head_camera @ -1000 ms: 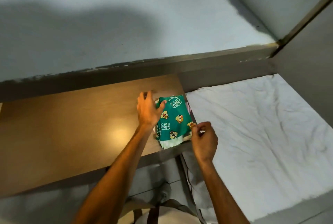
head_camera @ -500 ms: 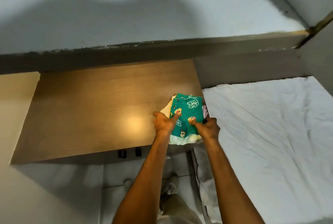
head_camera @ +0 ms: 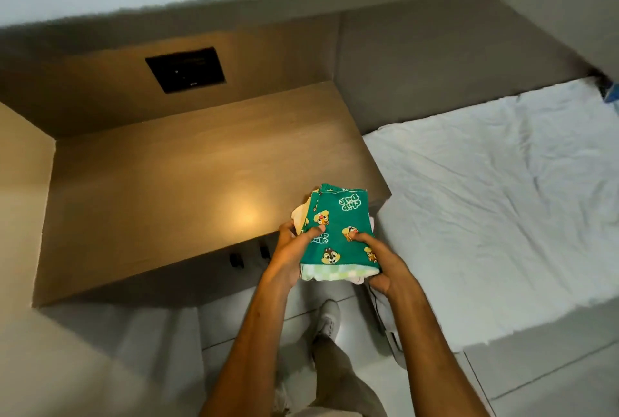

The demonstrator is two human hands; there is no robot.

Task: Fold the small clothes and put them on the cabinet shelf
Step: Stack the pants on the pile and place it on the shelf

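A small stack of folded clothes [head_camera: 338, 215], topped by a green piece with cartoon chipmunks and a pale checked hem, is held up off the near right corner of the wooden shelf [head_camera: 174, 175]. My left hand [head_camera: 289, 255] grips its left side, thumb on top. My right hand [head_camera: 385, 266] grips the right near corner, thumb on top. Cream and pink pieces peek out beneath the green one.
A bed with a white crumpled sheet [head_camera: 495, 202] lies right of the shelf. A dark socket panel [head_camera: 185, 69] is set in the wall behind the shelf. Below are the tiled floor and my shoe [head_camera: 330, 316]. A grey headboard [head_camera: 435, 58] rises behind the bed.
Both hands closed on the stack and lifted it toward me, off the shelf's corner. The camera tilted down, showing more floor and the socket panel.
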